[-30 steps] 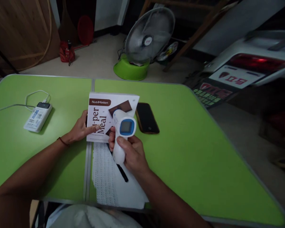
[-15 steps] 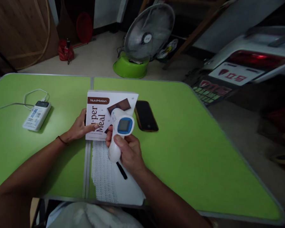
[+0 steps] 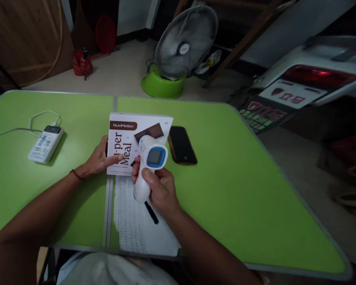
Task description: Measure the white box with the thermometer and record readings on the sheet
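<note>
My left hand [image 3: 101,158] grips the left edge of a white box [image 3: 124,138] with brown NutriMotion lettering, thumb across its front. The box stands upright, its face turned toward me. In my right hand [image 3: 161,188] is a white infrared thermometer [image 3: 142,184] with a blue-framed screen, fingers wrapped round its handle. Its head is close in front of the box and covers part of the print; whether they touch, I cannot tell. Below lie a written sheet of paper [image 3: 133,229] and a black pen [image 3: 151,213], partly under the right hand.
A dark smartphone [image 3: 183,144] lies right of the box. On the left of the green table [image 3: 240,198] is a white power bank [image 3: 46,144] with a cable. Beyond stand a fan [image 3: 186,41], a green basin [image 3: 163,84] and a white vehicle's rear [image 3: 320,77].
Almost nothing differs. The thermometer's handle and my right hand have shifted very slightly to the left; the box stays in my left hand.
</note>
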Demonstrator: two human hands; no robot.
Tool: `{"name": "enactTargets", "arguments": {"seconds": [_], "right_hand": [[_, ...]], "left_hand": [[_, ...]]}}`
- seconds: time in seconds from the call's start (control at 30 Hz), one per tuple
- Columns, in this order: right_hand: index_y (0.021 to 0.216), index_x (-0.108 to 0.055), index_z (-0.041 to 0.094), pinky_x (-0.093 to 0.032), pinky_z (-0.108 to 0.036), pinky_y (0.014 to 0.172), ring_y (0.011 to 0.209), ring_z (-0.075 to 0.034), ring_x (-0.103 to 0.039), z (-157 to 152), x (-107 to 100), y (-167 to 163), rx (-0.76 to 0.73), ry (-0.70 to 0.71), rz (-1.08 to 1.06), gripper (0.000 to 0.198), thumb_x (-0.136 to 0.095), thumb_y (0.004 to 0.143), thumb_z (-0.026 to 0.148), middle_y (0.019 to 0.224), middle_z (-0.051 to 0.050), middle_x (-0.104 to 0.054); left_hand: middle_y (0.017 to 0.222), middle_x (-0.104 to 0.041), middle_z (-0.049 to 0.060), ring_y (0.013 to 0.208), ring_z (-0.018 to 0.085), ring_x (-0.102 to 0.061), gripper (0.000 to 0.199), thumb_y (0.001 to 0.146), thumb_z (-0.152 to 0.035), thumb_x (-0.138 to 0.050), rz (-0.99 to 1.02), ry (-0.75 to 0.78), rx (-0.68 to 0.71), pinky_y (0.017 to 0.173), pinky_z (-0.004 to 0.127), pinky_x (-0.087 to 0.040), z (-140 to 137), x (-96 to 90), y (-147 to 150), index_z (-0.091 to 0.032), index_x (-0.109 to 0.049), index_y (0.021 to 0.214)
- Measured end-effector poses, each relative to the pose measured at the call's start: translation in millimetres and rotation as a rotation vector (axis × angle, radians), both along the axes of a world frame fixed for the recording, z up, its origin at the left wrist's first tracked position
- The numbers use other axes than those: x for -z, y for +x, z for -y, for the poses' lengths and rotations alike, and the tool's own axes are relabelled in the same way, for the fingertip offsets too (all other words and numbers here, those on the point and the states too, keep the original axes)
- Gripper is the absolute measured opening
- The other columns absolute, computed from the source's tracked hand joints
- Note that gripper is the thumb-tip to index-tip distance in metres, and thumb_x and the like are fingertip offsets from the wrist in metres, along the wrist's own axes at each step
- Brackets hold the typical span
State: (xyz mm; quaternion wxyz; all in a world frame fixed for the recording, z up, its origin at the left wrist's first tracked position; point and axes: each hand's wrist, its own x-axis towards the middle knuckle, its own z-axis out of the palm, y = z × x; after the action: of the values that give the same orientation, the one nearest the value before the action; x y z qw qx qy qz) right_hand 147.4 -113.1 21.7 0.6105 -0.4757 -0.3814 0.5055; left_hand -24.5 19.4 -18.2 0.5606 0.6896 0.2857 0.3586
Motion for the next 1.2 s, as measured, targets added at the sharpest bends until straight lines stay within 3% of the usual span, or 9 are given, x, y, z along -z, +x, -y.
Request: {"name": "enactTargets", "arguments": {"seconds": [0.47, 0.73, 0.87, 0.97, 1.07, 1.2], "right_hand": [[0.076, -0.07, 0.022, -0.052, -0.034, 0.066, 0.065, -0.017, -0.061, 0, 2, 1, 0.008, -0.006, 0.013, 0.032, -0.072, 0.081, 0.054, 0.069, -0.002, -0.069], [0.075, -0.069, 0.023, -0.051, -0.033, 0.062, 0.061, -0.016, -0.06, -1, -3, 3, -0.01, -0.003, 0.043, 0.035, -0.076, 0.076, 0.058, 0.067, 0.0, -0.068], [0.087, -0.073, 0.025, -0.055, -0.036, 0.069, 0.071, -0.018, -0.064, -3, -18, 28, -0.077, 0.0, 0.248, 0.029, -0.083, 0.072, 0.048, 0.081, -0.001, -0.075], [0.092, -0.076, 0.023, -0.055, -0.037, 0.069, 0.073, -0.02, -0.067, -1, -16, 56, -0.177, -0.063, 0.472, 0.033, -0.084, 0.07, 0.046, 0.086, -0.003, -0.077], [0.094, -0.076, 0.021, -0.055, -0.038, 0.067, 0.076, -0.023, -0.068, 5, 4, 79, -0.192, -0.144, 0.645, 0.038, -0.08, 0.072, 0.051, 0.089, -0.006, -0.078], [0.105, -0.075, 0.019, -0.053, -0.043, 0.069, 0.079, -0.027, -0.066, 10, 41, 97, 0.068, -0.219, 0.964, 0.052, -0.078, 0.071, 0.057, 0.095, -0.011, -0.075]], "left_hand": [[0.118, -0.068, 0.012, 0.104, 0.028, -0.069, 0.073, 0.075, -0.056, -0.082, -0.034, 0.007, 0.001, 0.085, 0.046, -0.06, 0, -3.6, 0, -0.018, -0.05, 0.128], [0.119, -0.065, 0.013, 0.109, 0.03, -0.066, 0.071, 0.073, -0.059, -0.083, 0.001, 0.017, -0.083, 0.091, 0.05, -0.057, 7, -13.1, 3, -0.018, -0.05, 0.12], [0.121, -0.063, 0.011, 0.111, 0.029, -0.064, 0.071, 0.075, -0.058, -0.082, 0.051, 0.083, -0.116, 0.094, 0.048, -0.056, 0, -12.7, 1, -0.021, -0.047, 0.123], [0.122, -0.061, 0.009, 0.116, 0.028, -0.062, 0.076, 0.072, -0.058, -0.085, 0.09, 0.175, -0.159, 0.098, 0.047, -0.055, -13, -6.0, -3, -0.022, -0.045, 0.126], [0.129, -0.057, 0.009, 0.125, 0.031, -0.058, 0.081, 0.071, -0.059, -0.086, 0.079, 0.249, -0.191, 0.105, 0.048, -0.053, -24, 1.8, -7, -0.024, -0.044, 0.13], [0.138, -0.054, 0.012, 0.133, 0.034, -0.054, 0.089, 0.07, -0.059, -0.086, 0.063, 0.304, -0.162, 0.11, 0.05, -0.05, -29, 9.9, -8, -0.024, -0.041, 0.139]]}}
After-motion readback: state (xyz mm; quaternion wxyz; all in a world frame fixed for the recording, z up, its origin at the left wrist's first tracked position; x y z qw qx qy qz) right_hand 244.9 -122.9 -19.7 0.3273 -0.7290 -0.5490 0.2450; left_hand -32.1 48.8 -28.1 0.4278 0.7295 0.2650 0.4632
